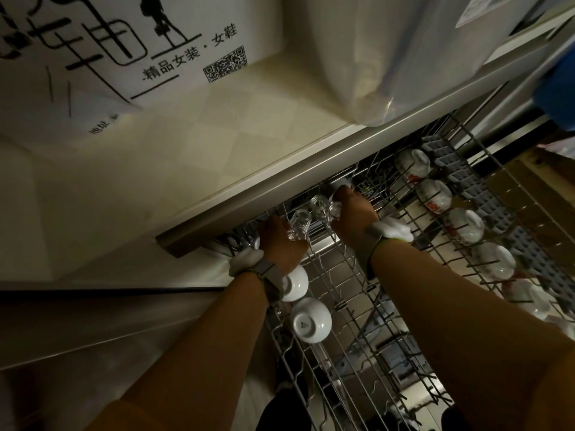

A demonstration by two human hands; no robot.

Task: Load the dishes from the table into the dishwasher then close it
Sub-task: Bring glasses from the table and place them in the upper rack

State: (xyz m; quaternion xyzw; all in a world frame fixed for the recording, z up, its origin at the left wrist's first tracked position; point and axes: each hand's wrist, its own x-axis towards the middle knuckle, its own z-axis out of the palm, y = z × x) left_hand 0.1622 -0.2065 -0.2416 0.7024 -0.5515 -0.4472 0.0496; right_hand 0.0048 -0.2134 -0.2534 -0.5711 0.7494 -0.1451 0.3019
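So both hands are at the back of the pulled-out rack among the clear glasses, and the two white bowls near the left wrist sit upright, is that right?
Not quite: the head view shows the two white bowls upside down, bases up. Both the left hand and right hand are at the back of the rack among the clear glasses.

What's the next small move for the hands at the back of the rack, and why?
Probably let go and draw both hands back. The left hand and right hand each hold a clear glass already standing upside down among the tines of the upper rack, under the counter edge.

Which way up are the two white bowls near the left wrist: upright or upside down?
Upside down. Both white bowls show their round foot rings and bases to the camera, resting mouth-down in the rack, beside the left hand.
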